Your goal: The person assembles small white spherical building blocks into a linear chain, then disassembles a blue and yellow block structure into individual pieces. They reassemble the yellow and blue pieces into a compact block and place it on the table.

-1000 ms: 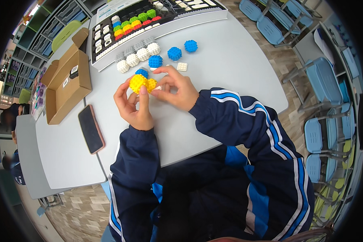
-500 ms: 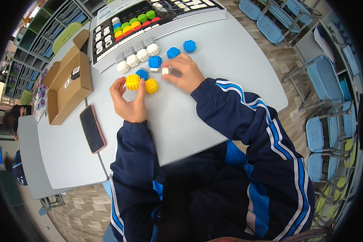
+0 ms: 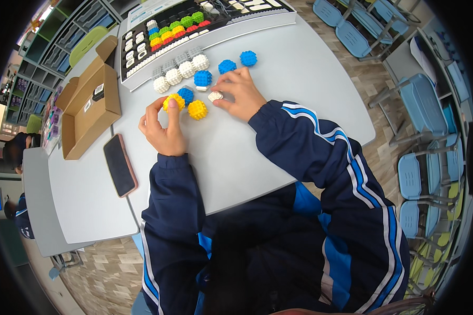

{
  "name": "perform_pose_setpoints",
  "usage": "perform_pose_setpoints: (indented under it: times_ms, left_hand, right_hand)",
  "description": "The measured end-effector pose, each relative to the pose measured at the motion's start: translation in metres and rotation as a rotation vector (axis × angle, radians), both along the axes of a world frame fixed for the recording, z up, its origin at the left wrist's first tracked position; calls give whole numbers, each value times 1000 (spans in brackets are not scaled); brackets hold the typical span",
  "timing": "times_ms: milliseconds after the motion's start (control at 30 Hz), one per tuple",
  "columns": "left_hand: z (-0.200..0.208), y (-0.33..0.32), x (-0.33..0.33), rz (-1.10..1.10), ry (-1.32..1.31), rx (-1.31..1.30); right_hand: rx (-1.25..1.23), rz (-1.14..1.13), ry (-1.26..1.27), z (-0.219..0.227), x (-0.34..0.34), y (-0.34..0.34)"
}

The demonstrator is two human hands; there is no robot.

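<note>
My left hand [image 3: 164, 128] grips a yellow studded block [image 3: 180, 100] between thumb and fingers, just above the table. Beside it, a second yellow studded block [image 3: 197, 110] rests on the tabletop. My right hand [image 3: 240, 93] has its thumb and forefinger around a small white studded piece [image 3: 215, 96]. Between the hands and slightly farther away lie a blue block [image 3: 185, 95] and another blue block [image 3: 202, 79] with a white part under it. Two more blue blocks, one nearer [image 3: 227, 66] and one farther right [image 3: 248, 58], sit beyond my right hand.
Several white blocks [image 3: 186, 69] with grey pieces behind line the front of a parts tray [image 3: 215, 31] of coloured pieces. An opened cardboard box [image 3: 108, 116] and a phone [image 3: 120, 167] lie to the left. Blue chairs [image 3: 423, 100] stand at the right.
My left hand has shifted slightly left with its yellow block, away from the other yellow block, leaving a gap. The white piece at my right fingers has turned and sits slightly lower.
</note>
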State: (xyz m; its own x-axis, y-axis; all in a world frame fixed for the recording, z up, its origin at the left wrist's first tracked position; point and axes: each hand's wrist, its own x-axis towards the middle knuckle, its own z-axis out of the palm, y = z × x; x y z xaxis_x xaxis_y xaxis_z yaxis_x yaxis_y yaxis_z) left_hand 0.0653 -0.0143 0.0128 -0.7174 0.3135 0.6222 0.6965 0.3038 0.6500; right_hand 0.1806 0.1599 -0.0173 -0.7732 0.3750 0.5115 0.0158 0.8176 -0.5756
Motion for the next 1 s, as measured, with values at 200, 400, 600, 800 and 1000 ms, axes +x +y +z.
perform_pose_setpoints:
  times_ms: [200, 400, 600, 800, 1000]
  left_hand:
    - [-1, -4, -15, -4, 64, -21]
    - [-2, -5, -24, -20, 7, -90]
    - [-4, -5, -21, -67, 117, -83]
    - [10, 0, -1, -145, 287, -91]
    - [7, 0, 0, -263, 249, -8]
  right_hand:
    - [-3, 64, 55, 3, 0, -4]
    - [47, 177, 112, 5, -1, -16]
    - [130, 202, 80, 3, -2, -23]
    - [59, 106, 81, 7, 2, -18]
    - [-98, 104, 127, 8, -1, -20]
